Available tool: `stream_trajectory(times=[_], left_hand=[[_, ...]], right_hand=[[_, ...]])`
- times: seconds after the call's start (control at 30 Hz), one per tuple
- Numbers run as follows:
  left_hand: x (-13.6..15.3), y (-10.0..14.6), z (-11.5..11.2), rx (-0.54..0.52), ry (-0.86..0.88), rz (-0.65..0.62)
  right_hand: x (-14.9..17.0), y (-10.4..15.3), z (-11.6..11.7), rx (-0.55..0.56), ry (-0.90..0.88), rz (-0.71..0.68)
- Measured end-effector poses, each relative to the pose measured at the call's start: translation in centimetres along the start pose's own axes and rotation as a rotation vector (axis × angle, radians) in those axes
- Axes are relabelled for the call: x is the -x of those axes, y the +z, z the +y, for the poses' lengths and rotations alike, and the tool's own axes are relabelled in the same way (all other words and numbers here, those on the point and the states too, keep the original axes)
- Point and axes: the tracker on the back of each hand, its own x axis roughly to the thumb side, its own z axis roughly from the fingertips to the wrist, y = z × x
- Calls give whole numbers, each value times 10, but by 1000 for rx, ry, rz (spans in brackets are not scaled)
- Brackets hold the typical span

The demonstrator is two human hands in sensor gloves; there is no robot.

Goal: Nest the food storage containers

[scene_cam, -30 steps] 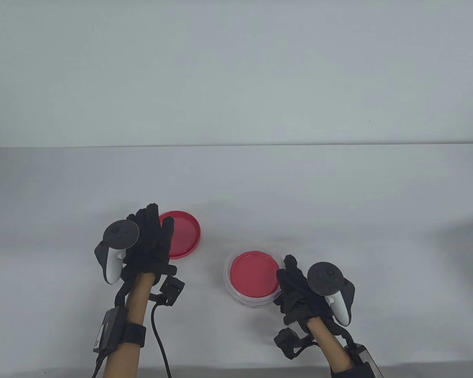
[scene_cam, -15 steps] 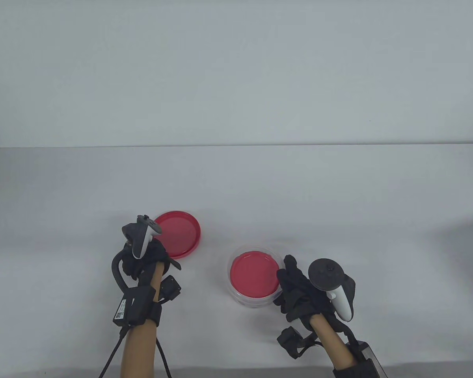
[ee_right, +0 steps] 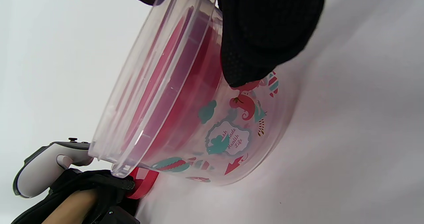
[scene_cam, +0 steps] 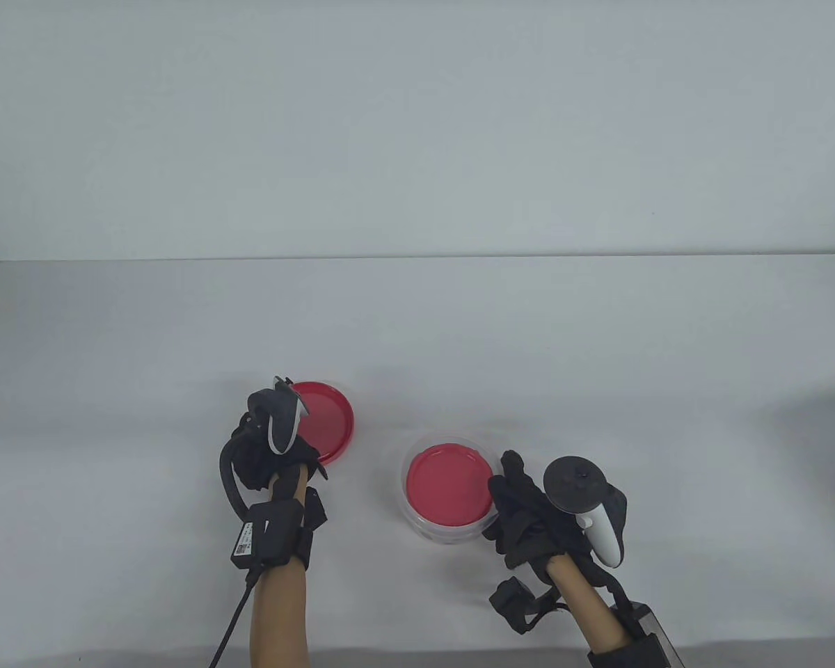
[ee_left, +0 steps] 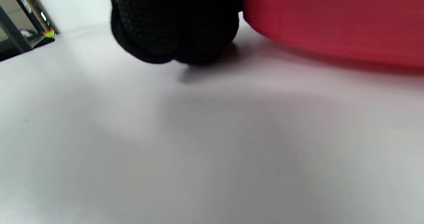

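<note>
A clear printed container [scene_cam: 412, 515] stands on the table at centre right, with a red-lidded container [scene_cam: 449, 486] nested inside it. My right hand [scene_cam: 506, 490] grips its right wall. In the right wrist view a gloved finger [ee_right: 265, 35] presses on the clear wall [ee_right: 232, 144]. A loose red lid [scene_cam: 330, 417] lies flat to the left. My left hand [scene_cam: 289, 452] is turned on its side at the lid's near-left edge. In the left wrist view its fingertips [ee_left: 175, 28] rest on the table against the lid's rim [ee_left: 331, 28]. Whether they hold the rim is hidden.
The white table [scene_cam: 598, 348] runs wide behind and to both sides of the containers. A cable [scene_cam: 233, 619] trails from my left wrist to the near edge. Dark equipment [ee_left: 23, 35] stands off the table's side in the left wrist view.
My left hand has rolled from flat over the lid onto its side, slid right and curled down at the lid's near-left edge. My right hand and the containers have stayed put.
</note>
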Motion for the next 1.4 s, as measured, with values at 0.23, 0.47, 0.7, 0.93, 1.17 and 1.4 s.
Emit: stream_trajectory(times=[0.23,0.47,0.7,0.93,1.17,1.4], left_hand=[[-3,35,20,-129,118,-279],[-10,93,49,-293,120,-519],[-12,158,60,-419,169,-794],[-12,207,37,-322,171,-1164],[-8,230,6,-396,3,-1374],[-9,238,-13,-468,-150,-1409]], right_hand=[[0,0,0,6,-4,-6],[1,0,0,9,-25,-6],[1,0,0,9,-54,-2],[5,-2,-3,-8,-135,18],[11,-6,-9,-64,-228,40],[20,-9,-14,-94,-329,80]])
